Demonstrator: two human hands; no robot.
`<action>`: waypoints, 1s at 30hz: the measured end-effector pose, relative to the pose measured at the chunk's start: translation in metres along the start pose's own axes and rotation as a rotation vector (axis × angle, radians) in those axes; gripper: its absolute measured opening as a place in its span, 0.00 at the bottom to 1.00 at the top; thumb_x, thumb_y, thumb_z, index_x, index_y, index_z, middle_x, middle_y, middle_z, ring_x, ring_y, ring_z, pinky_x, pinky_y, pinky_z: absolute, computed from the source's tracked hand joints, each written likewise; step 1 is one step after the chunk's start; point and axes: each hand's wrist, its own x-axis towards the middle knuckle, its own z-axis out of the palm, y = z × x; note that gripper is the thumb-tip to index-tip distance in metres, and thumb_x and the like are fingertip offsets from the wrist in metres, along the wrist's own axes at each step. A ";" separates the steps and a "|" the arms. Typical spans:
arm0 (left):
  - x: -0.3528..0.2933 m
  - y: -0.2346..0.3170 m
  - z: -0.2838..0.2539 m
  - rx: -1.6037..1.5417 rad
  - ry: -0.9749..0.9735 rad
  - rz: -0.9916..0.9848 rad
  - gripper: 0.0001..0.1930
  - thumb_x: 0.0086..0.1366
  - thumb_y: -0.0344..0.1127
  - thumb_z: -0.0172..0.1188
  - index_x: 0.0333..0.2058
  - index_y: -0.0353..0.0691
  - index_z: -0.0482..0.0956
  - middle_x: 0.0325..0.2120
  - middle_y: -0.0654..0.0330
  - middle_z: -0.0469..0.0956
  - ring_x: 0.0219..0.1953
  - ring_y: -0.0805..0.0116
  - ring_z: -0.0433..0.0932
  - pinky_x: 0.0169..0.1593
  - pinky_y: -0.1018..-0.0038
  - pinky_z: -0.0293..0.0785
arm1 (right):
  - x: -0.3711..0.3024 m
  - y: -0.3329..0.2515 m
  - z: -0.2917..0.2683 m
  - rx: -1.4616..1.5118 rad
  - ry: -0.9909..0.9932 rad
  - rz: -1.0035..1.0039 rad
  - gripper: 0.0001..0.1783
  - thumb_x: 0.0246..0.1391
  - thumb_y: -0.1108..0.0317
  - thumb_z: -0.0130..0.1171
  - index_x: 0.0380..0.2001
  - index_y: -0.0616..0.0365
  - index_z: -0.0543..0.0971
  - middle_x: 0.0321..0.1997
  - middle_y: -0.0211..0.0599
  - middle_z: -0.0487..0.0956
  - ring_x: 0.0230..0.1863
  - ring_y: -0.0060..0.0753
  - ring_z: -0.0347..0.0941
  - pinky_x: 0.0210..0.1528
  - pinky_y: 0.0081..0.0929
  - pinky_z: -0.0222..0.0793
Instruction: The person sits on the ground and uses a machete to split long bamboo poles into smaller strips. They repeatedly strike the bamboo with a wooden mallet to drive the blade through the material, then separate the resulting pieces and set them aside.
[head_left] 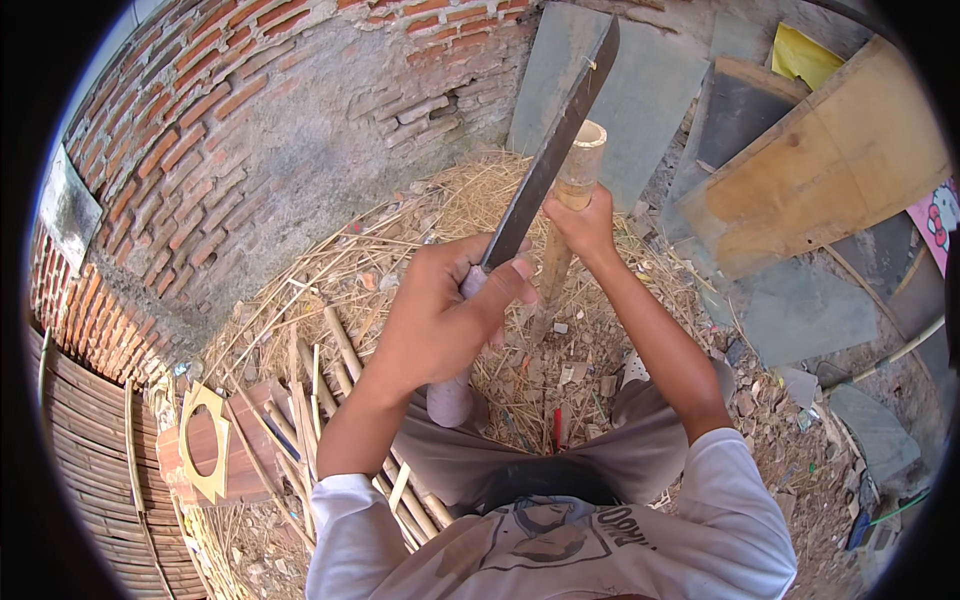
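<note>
The left hand (437,312) has its fingers clamped round the handle (450,398) of a big knife (553,147), blade pointing to one o'clock. Beyond, at one o'clock, the right hand (586,228) wraps its fingers round a bamboo pole (578,172). A brick wall (300,115) rises at eleven o'clock.

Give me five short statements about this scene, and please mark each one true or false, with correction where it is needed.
1. The left hand holds a long-bladed knife. True.
2. The right hand rests on the ground. False: it grips a bamboo pole.
3. The upper end of the bamboo pole is hollow. True.
4. The blade's tip points toward the person's shirt. False: it points away from the shirt.
5. The brick wall stands at the upper left of the picture. True.
</note>
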 end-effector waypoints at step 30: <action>0.051 0.040 -0.069 0.976 0.064 0.049 0.21 0.71 0.49 0.56 0.39 0.31 0.78 0.19 0.62 0.72 0.22 0.73 0.73 0.29 0.72 0.72 | 0.016 0.003 0.015 -0.128 0.026 -0.065 0.16 0.44 0.69 0.65 0.38 0.63 0.76 0.32 0.31 0.78 0.33 0.23 0.74 0.37 0.27 0.72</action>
